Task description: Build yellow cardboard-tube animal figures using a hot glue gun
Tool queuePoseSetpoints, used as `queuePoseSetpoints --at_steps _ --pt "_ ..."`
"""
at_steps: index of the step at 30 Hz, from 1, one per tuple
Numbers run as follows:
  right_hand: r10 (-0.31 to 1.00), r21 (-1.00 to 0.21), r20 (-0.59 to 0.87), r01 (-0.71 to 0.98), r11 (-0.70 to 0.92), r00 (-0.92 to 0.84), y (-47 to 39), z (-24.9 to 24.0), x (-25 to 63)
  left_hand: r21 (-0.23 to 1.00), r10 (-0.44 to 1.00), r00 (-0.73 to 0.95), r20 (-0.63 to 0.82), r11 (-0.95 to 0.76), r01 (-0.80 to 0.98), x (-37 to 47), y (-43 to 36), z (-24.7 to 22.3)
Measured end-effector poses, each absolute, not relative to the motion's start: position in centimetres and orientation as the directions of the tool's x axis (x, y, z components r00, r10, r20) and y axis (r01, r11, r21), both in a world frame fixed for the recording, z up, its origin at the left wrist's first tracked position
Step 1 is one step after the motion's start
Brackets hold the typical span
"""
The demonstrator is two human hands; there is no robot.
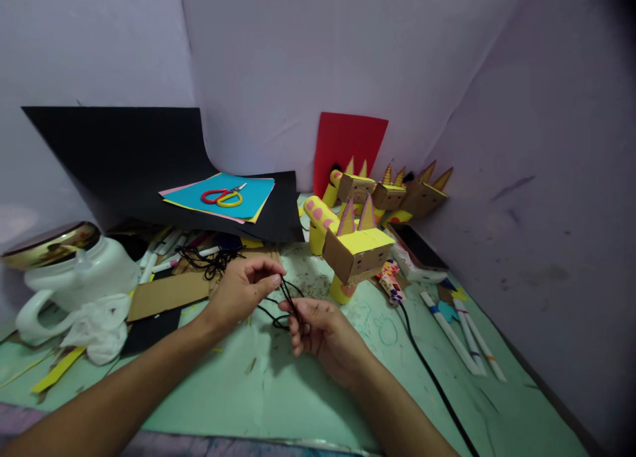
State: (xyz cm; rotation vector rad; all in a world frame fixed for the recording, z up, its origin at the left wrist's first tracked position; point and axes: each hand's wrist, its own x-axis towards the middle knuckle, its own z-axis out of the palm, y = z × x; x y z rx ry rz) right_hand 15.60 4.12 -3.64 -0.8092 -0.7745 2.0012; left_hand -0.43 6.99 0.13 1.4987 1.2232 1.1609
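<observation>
A thin black cord [281, 322] hangs in loops between my two hands, above the green tabletop [238, 391]. My left hand [246, 286] pinches one part of it between thumb and fingertips. Lower and to the right, my right hand [322, 331] has its fingers closed on the doubled strands. Just beyond stands a cardboard giraffe [360, 252] with a yellow spotted neck and two pointed horns. Left of my left hand lies a tangle of more black cord [211, 261].
Red-and-yellow scissors [226, 197] rest on coloured paper [199, 195] over black card. More cardboard giraffes [390, 195] stand behind. At right are a glue gun [391, 281] with its cable, a phone [420, 245] and markers [450, 334]. A white jug [82, 278] stands left.
</observation>
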Motion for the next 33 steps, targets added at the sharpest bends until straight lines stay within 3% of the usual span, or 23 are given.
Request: queuePoseSetpoints --at_steps 10,15,21,25,30,33 --pt "0.892 -0.844 -0.264 -0.361 -0.398 -0.367 3.9 -3.6 15.7 0.965 0.985 0.082 0.151 -0.164 0.203 -0.4 6.9 0.5" --pt "0.912 -0.853 -0.265 -0.365 -0.374 -0.314 4.1 -3.6 15.7 0.983 0.99 0.04 0.134 -0.138 0.123 -0.3 6.7 0.8" --pt "0.938 -0.84 -0.243 -0.43 -0.33 -0.246 4.2 -3.2 15.6 0.999 1.0 0.027 0.008 -0.009 0.05 -0.3 7.1 0.1" --pt "0.947 -0.866 -0.231 -0.396 -0.305 -0.224 4.2 -3.4 15.7 0.985 0.987 0.138 -0.087 0.065 0.158 -0.3 7.1 -0.6" --pt "0.947 -0.91 -0.205 -0.31 -0.277 -0.246 4.1 -3.7 15.6 0.977 0.931 0.364 0.015 -0.092 0.194 0.1 6.4 -0.9" --pt "0.939 -0.919 -0.208 -0.273 -0.283 -0.274 4.0 -3.8 15.5 0.986 0.913 0.407 0.023 -0.088 0.14 0.5 6.2 -1.2"
